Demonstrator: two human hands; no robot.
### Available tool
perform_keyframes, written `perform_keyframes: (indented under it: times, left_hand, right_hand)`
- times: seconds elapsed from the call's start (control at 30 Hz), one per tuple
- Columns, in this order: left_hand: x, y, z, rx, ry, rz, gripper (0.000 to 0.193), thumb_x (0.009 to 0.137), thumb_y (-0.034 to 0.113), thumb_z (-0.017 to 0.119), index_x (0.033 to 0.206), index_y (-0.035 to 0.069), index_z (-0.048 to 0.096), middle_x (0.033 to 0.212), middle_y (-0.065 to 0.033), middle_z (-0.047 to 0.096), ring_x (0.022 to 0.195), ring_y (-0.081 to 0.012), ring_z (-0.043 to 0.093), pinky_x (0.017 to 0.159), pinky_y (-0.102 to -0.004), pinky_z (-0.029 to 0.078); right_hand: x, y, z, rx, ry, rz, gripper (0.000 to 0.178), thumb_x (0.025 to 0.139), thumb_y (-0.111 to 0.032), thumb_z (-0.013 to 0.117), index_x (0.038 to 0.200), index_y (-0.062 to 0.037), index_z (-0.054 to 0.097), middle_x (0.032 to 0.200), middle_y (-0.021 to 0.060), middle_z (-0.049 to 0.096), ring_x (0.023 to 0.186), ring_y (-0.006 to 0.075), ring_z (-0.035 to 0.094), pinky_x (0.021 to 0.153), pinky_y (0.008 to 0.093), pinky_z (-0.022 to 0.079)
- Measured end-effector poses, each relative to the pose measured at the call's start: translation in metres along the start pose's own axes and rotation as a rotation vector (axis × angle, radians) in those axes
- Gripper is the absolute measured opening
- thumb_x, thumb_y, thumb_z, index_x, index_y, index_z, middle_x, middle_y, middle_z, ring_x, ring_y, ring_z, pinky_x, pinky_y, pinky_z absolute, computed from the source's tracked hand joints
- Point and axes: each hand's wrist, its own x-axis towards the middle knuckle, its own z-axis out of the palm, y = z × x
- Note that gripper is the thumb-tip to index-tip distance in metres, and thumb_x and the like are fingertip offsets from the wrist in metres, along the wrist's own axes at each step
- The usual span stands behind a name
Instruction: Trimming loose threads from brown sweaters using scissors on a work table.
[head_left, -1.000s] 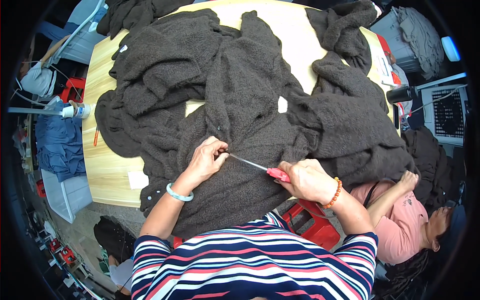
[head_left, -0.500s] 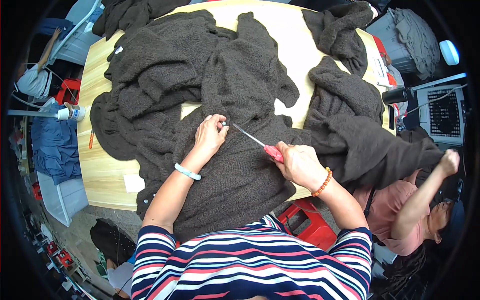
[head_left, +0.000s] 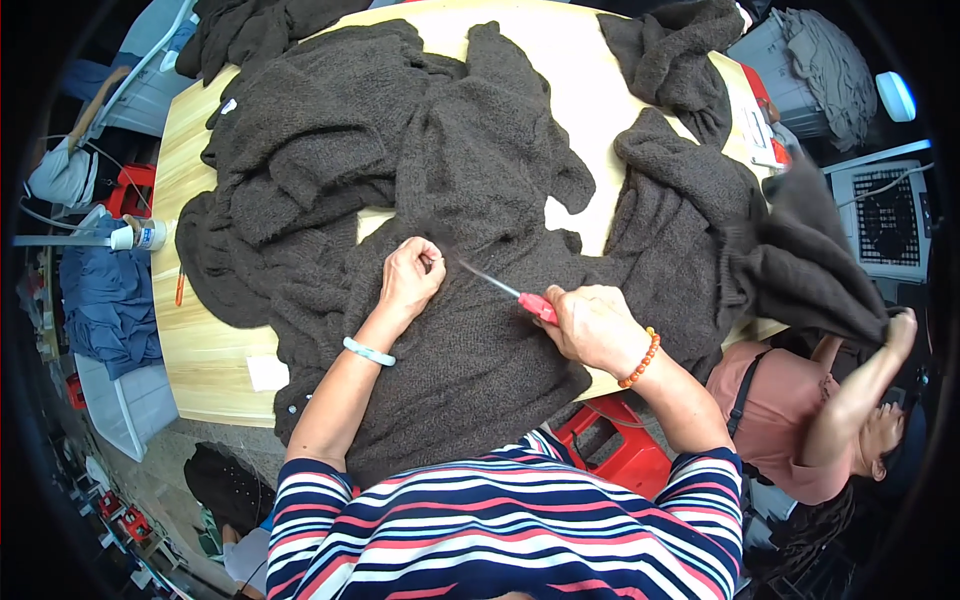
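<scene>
In front of me a dark brown knit sweater (head_left: 455, 375) is spread over the table edge. My left hand (head_left: 410, 280) rests on its knit with thumb and fingers pinched; whatever is between the fingertips is too small to make out. My right hand (head_left: 598, 325) is closed round the red handle of a tool (head_left: 537, 306). Its thin metal shaft points left toward my left fingertips, and the tip is blurred and apart from them. Whether it is a screwdriver or a hook I cannot tell.
More dark knits (head_left: 310, 130) lie on the wooden table (head_left: 215, 355). On the right a person in pink (head_left: 790, 400) swings a dark garment (head_left: 815, 260). A white cup-shaped container (head_left: 140, 235) and an orange-handled tool (head_left: 180, 288) are on the left. A red stool (head_left: 620, 445) stands under the table edge.
My two hands have shifted slightly left. The small shiny bit at my left fingertips no longer shows. The person on the right has swung the dark garment upward.
</scene>
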Motion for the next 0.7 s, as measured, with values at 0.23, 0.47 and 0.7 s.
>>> perform_keyframes:
  times: [0.23,0.47,0.7]
  left_hand:
    - [-0.007,-0.011,0.002,-0.159,0.044,-0.089,0.01,0.076,0.003,0.071,0.077,0.004,0.061,0.07,0.0015,0.058,0.055,-0.0049,0.046,0.053,-0.0226,0.04]
    - [-0.011,-0.026,-0.003,-0.444,0.012,-0.189,0.017,0.08,-0.005,0.072,0.088,0.005,0.06,0.077,0.007,0.056,0.061,0.0011,0.045,0.056,-0.0154,0.038]
    - [-0.022,-0.014,-0.009,-0.461,0.019,-0.202,0.015,0.085,-0.003,0.071,0.095,0.004,0.062,0.082,0.0055,0.058,0.067,0.0005,0.049,0.06,-0.0148,0.041]
  right_hand:
    - [0.002,-0.002,-0.005,-0.01,0.012,-0.013,0.022,0.088,-0.026,0.065,0.088,-0.0043,0.063,0.062,0.0184,0.063,0.062,0.0355,0.067,0.058,0.045,0.052]
    - [-0.002,-0.009,-0.008,0.036,-0.072,-0.017,0.023,0.086,-0.026,0.066,0.09,-0.0029,0.063,0.064,0.0183,0.065,0.063,0.0357,0.068,0.058,0.0453,0.053]
    - [-0.01,-0.019,-0.014,0.14,-0.22,-0.183,0.026,0.086,-0.026,0.067,0.094,-0.0013,0.064,0.066,0.019,0.065,0.067,0.0349,0.069,0.06,0.044,0.054]
